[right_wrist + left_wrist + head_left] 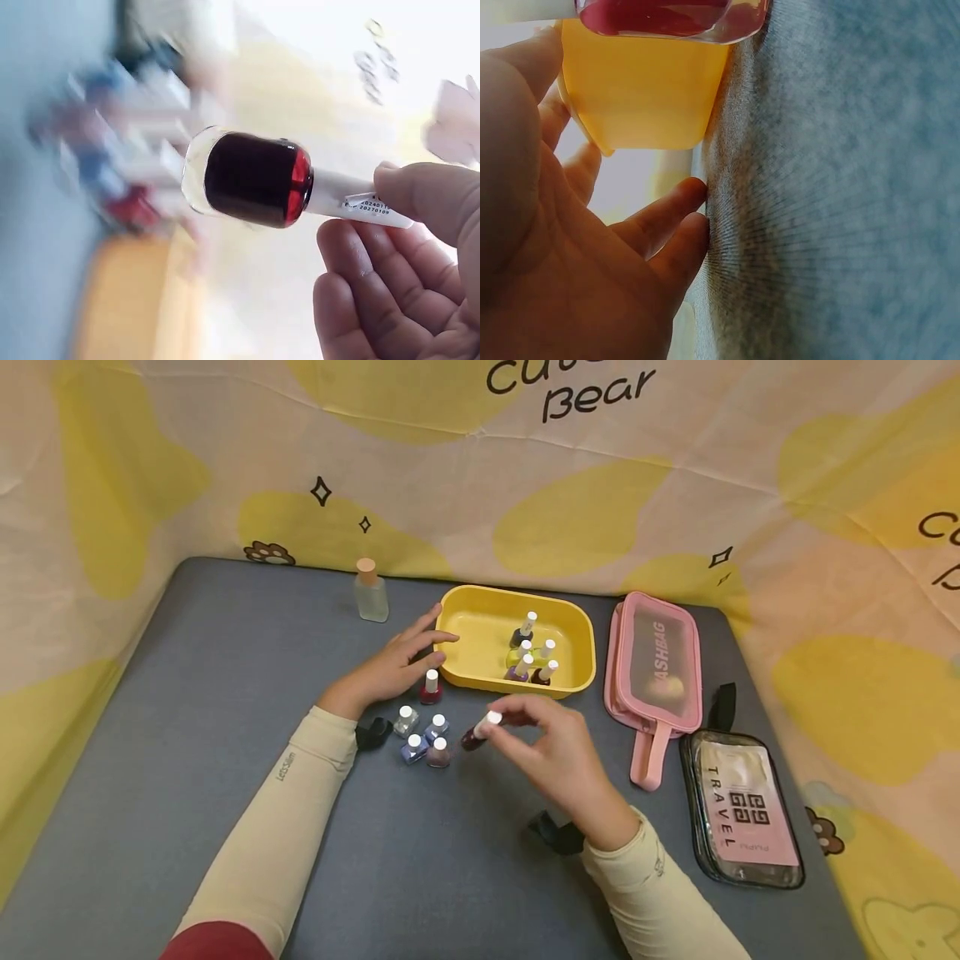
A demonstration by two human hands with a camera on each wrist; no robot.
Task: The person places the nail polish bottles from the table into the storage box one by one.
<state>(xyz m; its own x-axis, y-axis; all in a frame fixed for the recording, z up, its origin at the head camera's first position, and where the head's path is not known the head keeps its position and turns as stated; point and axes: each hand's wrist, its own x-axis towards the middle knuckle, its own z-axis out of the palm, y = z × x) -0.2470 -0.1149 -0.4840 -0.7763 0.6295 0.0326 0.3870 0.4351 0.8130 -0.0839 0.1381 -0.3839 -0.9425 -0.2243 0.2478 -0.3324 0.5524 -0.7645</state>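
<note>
My right hand (551, 747) pinches a dark red nail polish bottle (255, 180) by its white cap, thumb against fingers, just above the table. The bottle is tilted, its glass end pointing left. My left hand (386, 668) is spread at the left end of a yellow tray (471, 647), with fingertips at its rim. Several nail polish bottles stand in the tray's right half, a dark grey one (522, 637) among them. Near my left thumb stands a red nail polish bottle (431, 688). Silver (406, 723), blue (414, 750) and mauve (439, 755) bottles cluster in front of it.
A frosted glass bottle (371, 597) with a peach cap stands at the back left. To the tray's right lie a pink pouch (651, 664) and a clear travel pouch (746, 810). Patterned cloth (465, 468) hangs behind the grey table (187, 710).
</note>
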